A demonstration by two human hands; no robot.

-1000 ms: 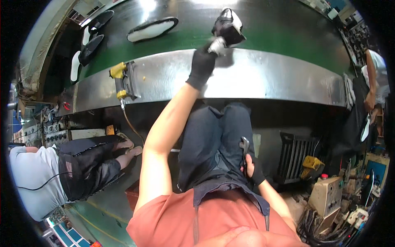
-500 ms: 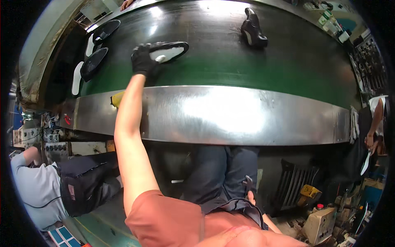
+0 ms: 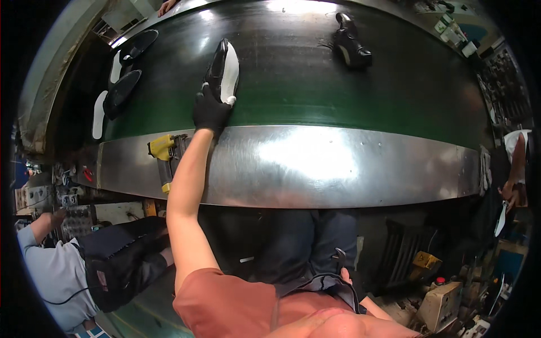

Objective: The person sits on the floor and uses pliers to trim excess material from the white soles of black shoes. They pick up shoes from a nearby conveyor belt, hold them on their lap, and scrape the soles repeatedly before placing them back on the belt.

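Note:
My left hand [image 3: 212,111], in a black glove with pale fingertips, is closed on the near end of a black shoe upper with a white insole [image 3: 230,73]. The shoe lies over the dark green conveyor belt, its pointed toe facing away from me. Low in the view, my right hand [image 3: 345,276] is partly hidden by my clothing. Its fingers are around a hand tool with a curved metal head [image 3: 338,254], by my lap; the handle is mostly hidden. Beside my left forearm, a yellow and black nail gun [image 3: 162,147] rests on the metal ledge.
Two dark shoe uppers [image 3: 123,93] with white insoles [image 3: 100,115] lie at the belt's left. A black shoe [image 3: 350,46] sits farther right. The shiny metal ledge [image 3: 242,163] borders the belt. A co-worker [image 3: 59,270] is at left; another person's arm [image 3: 515,174] shows at right.
My left hand has come nearer and slightly right. The shoe has turned from pointing right to pointing away. More of the nail gun shows; my right hand stays low with the tool.

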